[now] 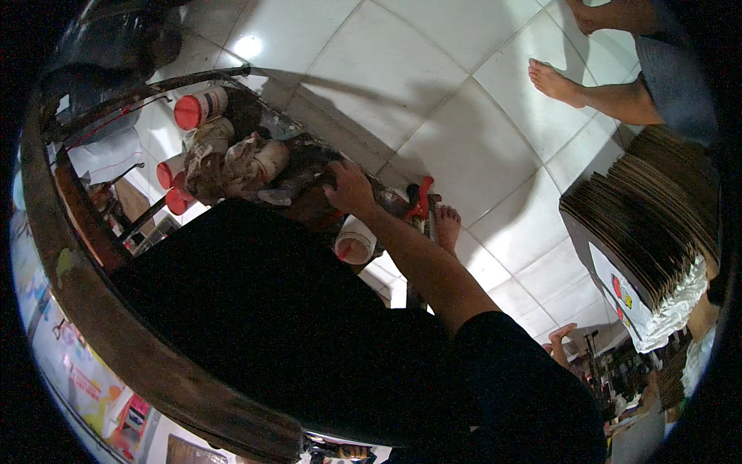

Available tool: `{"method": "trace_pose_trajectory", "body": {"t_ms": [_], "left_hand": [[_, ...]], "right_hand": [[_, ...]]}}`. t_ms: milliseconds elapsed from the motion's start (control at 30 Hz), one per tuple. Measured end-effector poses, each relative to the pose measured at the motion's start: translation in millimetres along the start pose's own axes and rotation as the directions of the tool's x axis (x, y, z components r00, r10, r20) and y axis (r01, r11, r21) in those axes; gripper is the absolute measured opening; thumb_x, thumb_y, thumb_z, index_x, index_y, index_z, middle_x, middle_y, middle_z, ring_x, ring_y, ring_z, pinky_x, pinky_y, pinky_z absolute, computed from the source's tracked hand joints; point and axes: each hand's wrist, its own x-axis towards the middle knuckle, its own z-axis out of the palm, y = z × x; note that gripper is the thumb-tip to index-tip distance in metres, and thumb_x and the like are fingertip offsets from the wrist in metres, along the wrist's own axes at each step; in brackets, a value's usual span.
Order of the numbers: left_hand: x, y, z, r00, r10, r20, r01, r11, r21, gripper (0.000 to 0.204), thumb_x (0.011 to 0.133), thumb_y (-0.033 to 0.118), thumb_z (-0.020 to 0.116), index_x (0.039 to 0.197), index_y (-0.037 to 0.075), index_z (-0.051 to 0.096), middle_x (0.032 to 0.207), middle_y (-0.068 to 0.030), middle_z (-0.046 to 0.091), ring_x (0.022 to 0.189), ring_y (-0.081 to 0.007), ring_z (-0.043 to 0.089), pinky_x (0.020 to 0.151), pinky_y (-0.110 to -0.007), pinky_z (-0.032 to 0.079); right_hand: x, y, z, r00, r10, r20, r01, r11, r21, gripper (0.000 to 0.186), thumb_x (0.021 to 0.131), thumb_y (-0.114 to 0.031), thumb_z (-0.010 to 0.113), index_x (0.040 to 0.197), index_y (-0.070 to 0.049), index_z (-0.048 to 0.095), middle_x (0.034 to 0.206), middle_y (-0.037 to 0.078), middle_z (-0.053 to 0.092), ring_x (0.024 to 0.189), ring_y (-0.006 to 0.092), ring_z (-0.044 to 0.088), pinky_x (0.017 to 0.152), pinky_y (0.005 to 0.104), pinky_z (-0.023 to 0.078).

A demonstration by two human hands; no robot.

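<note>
My right hand [351, 189] reaches over a dark, cluttered bench shelf [305, 166], with the bare forearm coming in from the lower right. Its fingers bend down among dark items, and their tips are lost in shadow, so I cannot make out whether they grip anything. Just below the wrist is a white tub [355, 240] with a reddish inside or lid. Left of the hand lie crumpled brownish cloths or bags [224, 166] and a pale rounded container [270, 160]. A red-handled tool [420, 196] is at the shelf's right end. My left hand is out of sight.
White jars with red lids [188, 113] stand at the shelf's left. A curved wooden edge [154, 348] runs along the left and bottom. A stack of cardboard sheets [645, 209] stands at right on the tiled floor [440, 116]. Another person's bare foot [558, 83] is at upper right.
</note>
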Motion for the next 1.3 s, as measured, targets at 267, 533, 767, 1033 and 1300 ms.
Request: {"method": "trace_pose_trajectory", "body": {"t_ms": [267, 533, 767, 1033, 1300], "left_hand": [[6, 71, 6, 0.999, -0.047, 0.002, 0.031, 0.646, -0.763, 0.046, 0.103, 0.031, 0.049, 0.137, 0.002, 0.058, 0.135, -0.0165, 0.064, 0.128, -0.0316, 0.059, 0.108, -0.045, 0.048], [0, 106, 6, 0.975, 0.097, -0.202, -0.21, 0.713, -0.669, 0.039, 0.101, 0.029, 0.056, 0.132, 0.005, 0.062, 0.129, -0.0147, 0.067, 0.123, -0.0338, 0.062, 0.103, -0.046, 0.052], [-8, 39, 39, 1.0, 0.013, -0.004, -0.01, 0.533, -0.846, 0.036, 0.108, 0.019, 0.05, 0.138, 0.004, 0.058, 0.142, -0.0109, 0.062, 0.13, -0.0242, 0.057, 0.11, -0.036, 0.045], [-13, 79, 34, 0.988, -0.148, 0.052, 0.034, -0.122, -0.992, 0.022, 0.105, 0.02, 0.059, 0.118, 0.004, 0.068, 0.105, -0.0033, 0.069, 0.091, -0.0175, 0.06, 0.082, -0.032, 0.045], [-6, 85, 36, 0.961, -0.227, 0.157, 0.144, -0.072, -0.987, 0.043, 0.111, 0.04, 0.046, 0.124, 0.005, 0.067, 0.117, -0.0097, 0.07, 0.101, -0.0225, 0.06, 0.089, -0.036, 0.041]], "right_hand": [[47, -55, 31, 0.847, -0.433, 0.31, 0.462, 0.886, -0.026, 0.072, 0.083, -0.024, 0.078, 0.149, -0.014, 0.052, 0.15, 0.016, 0.053, 0.138, 0.0356, 0.052, 0.116, 0.0481, 0.043], [4, -108, -89, 0.982, -0.182, -0.041, 0.186, 0.945, 0.267, 0.054, 0.091, -0.029, 0.072, 0.138, -0.005, 0.058, 0.135, 0.019, 0.064, 0.122, 0.0387, 0.06, 0.107, 0.0467, 0.048], [-56, -236, -339, 0.988, -0.094, -0.126, 0.144, 0.861, 0.487, 0.069, 0.091, -0.051, 0.068, 0.134, 0.001, 0.059, 0.112, 0.013, 0.067, 0.093, 0.0236, 0.061, 0.083, 0.0347, 0.051], [-190, -413, -419, 0.867, -0.425, 0.26, 0.355, 0.893, 0.276, 0.096, 0.083, -0.082, 0.064, 0.124, 0.005, 0.068, 0.098, 0.012, 0.074, 0.07, 0.0147, 0.065, 0.069, 0.0258, 0.053], [-207, -474, -348, 0.757, -0.445, 0.478, 0.427, 0.891, 0.154, 0.038, 0.094, -0.033, 0.074, 0.104, 0.003, 0.069, 0.085, 0.013, 0.067, 0.069, 0.0201, 0.064, 0.064, 0.0323, 0.051]]}}
